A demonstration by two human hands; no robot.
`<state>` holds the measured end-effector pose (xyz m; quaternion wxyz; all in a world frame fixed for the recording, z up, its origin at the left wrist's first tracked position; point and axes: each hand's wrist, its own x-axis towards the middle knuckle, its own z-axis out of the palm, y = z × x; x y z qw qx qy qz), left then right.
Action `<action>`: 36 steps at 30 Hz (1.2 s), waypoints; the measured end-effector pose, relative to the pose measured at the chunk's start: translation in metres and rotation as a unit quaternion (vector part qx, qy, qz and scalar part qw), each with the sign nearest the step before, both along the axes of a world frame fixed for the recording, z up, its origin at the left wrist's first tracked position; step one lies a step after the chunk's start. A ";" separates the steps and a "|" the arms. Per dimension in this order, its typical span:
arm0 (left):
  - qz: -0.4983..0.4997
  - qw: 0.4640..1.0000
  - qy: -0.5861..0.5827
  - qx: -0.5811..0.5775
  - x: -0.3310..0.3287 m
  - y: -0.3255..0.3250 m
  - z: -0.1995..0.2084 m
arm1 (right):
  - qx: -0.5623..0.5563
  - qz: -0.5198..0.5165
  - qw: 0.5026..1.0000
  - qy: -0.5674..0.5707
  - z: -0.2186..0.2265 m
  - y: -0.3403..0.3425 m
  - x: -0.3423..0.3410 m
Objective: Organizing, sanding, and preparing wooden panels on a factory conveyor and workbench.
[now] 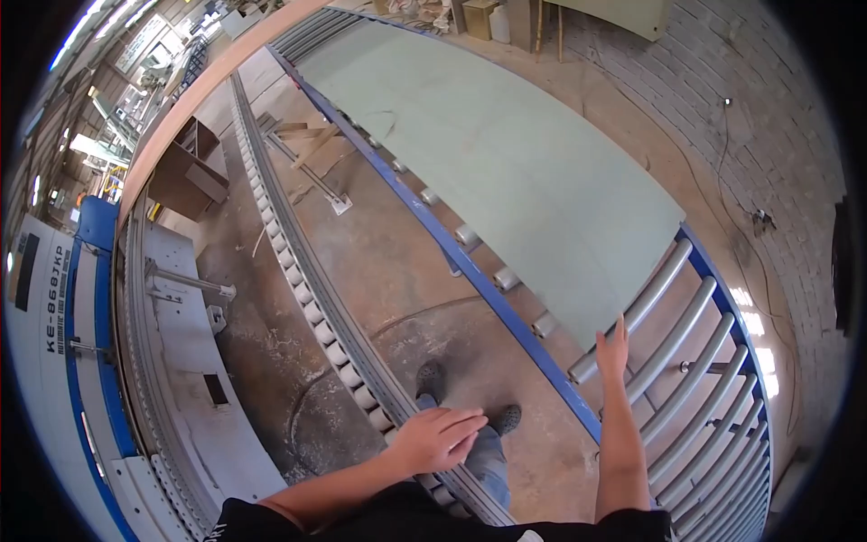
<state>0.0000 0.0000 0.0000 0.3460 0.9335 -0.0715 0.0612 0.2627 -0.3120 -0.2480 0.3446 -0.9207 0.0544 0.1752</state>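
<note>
A long pale green board [506, 144] lies flat on a roller conveyor with a blue side rail [488, 289]. My right hand [614, 350] is at the board's near corner, fingers pointing away from me and apart. Its fingertips appear to touch the board's end edge, and a grey roller [655, 294] runs beside it. My left hand [440, 440] is in front of my body, above the narrow rail with small white rollers [330, 339]. Its fingers are stretched out toward the right, and no object shows in it; the palm is mostly hidden.
Bare grey rollers [695, 388] continue at the right. On the left stands a blue and white machine [86, 334]. Brown panels [190, 176] and wood scraps [312, 140] are farther off. A cable [722, 181] trails along the brick wall [750, 99]. My feet are between the two conveyors.
</note>
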 end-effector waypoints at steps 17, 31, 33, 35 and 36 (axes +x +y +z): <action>0.413 0.880 0.210 -0.103 -0.204 0.269 -0.103 | -0.167 0.314 0.933 -0.050 0.007 0.370 0.081; 0.639 0.665 0.327 -0.206 -0.366 0.502 -0.198 | 0.314 0.149 0.937 -0.044 0.218 0.583 -0.047; 0.568 0.699 0.241 -0.362 -0.252 0.563 -0.149 | 0.262 0.298 0.883 -0.252 0.253 0.645 -0.052; 0.456 0.744 0.150 -0.465 -0.158 0.606 -0.086 | 0.279 0.415 0.843 -0.198 0.294 0.724 -0.074; 0.406 0.719 0.133 -0.549 -0.118 0.629 -0.059 | 0.290 0.488 0.801 -0.193 0.302 0.763 -0.078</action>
